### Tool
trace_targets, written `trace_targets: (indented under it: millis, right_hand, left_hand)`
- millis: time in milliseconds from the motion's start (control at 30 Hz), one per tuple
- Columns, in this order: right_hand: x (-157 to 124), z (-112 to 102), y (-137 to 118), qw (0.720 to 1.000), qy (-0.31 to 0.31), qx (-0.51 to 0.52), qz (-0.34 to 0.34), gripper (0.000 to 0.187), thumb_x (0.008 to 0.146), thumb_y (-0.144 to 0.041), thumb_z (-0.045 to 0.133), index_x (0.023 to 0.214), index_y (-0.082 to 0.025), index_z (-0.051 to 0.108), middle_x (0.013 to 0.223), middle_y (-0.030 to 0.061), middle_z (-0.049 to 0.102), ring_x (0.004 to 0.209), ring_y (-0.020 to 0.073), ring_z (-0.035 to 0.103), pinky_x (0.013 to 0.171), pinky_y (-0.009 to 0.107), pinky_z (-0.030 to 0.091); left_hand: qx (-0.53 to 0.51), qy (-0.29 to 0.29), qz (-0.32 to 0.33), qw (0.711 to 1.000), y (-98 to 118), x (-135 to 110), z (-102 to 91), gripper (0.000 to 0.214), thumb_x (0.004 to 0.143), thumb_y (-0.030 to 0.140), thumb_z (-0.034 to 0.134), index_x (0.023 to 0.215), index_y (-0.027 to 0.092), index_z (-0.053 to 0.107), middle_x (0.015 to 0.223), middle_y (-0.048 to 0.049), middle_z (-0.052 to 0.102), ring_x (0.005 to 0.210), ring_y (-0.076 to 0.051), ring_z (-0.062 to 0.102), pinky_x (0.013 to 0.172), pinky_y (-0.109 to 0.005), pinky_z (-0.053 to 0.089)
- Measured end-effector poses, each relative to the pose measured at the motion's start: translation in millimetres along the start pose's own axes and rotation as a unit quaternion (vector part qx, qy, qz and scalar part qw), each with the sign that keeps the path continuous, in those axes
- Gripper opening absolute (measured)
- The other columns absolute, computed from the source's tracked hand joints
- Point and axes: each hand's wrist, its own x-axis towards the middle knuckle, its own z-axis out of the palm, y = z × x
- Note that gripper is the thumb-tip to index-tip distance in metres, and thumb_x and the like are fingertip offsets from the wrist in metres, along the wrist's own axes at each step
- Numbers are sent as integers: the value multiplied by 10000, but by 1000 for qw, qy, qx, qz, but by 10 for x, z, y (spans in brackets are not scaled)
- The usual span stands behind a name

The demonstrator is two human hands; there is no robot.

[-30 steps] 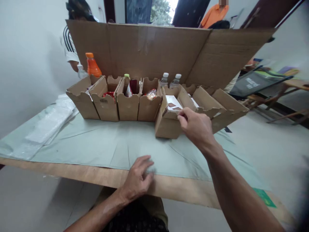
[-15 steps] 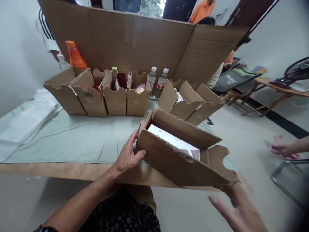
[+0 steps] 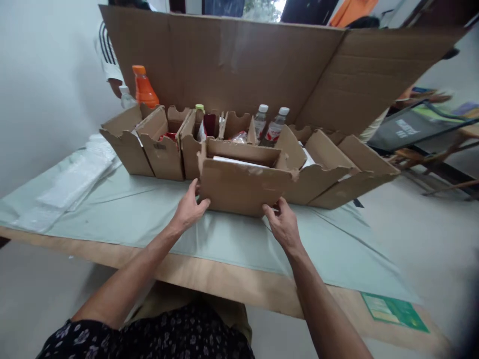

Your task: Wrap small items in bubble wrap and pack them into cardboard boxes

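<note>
A brown cardboard box (image 3: 241,187), open at the top, is gripped between my two hands in front of the row of similar boxes. The edge of a white thing (image 3: 239,160) shows inside it. My left hand (image 3: 190,207) is closed on the box's lower left corner, thumb on the front face. At the lower right corner, my right hand (image 3: 282,222) grips it with the thumb in front; its other fingers are partly hidden. Whether the box's bottom touches the cloth cannot be made out.
Several open cardboard boxes (image 3: 164,159) line the back of the cloth-covered table (image 3: 149,224). Behind stand two clear bottles (image 3: 277,124), an orange bottle (image 3: 145,89) and a tall cardboard screen (image 3: 254,65). Plastic bags (image 3: 75,179) lie left; a green sheet (image 3: 394,311) lies front right.
The box has moved from the table's front right edge back toward the row and turned to lie lengthwise. My right hand, blurred at its right end before, now grips its right corner.
</note>
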Motion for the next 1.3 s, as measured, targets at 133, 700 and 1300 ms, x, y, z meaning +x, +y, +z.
trace_targets:
  millis: [133, 700, 1300]
  right_hand:
    - [-144, 84, 239, 999, -12, -26, 24, 564, 798, -596, 518, 1095, -143, 676, 1041, 190, 763, 888, 318, 719, 838, 484, 561]
    - [-454, 28, 603, 984, -28, -160, -72, 421, 862, -618, 532, 846, -270, 767, 1260, 109, 731, 1077, 369, 709, 790, 532, 593]
    - [-775, 318, -348, 963, -202, 168, 53, 546, 958, -571, 564, 1366, -208, 587, 1316, 185, 707, 993, 265, 761, 721, 366, 613]
  left_hand:
    - [39, -22, -32, 999, -177, -223, -8, 797, 821, 264, 648, 1558, 111, 387, 1469, -223, 583, 1351, -360, 580, 1163, -568, 445]
    - [402, 290, -155, 855, -712, -119, -3121, 322, 752, 225, 646, 1054, 157, 735, 1274, -183, 705, 1291, -419, 564, 1143, -630, 387]
    - [324, 1, 305, 896, -103, -1447, -1095, 423, 909, 27, 552, 1232, 264, 688, 1389, -107, 681, 1392, -299, 556, 1085, -523, 523]
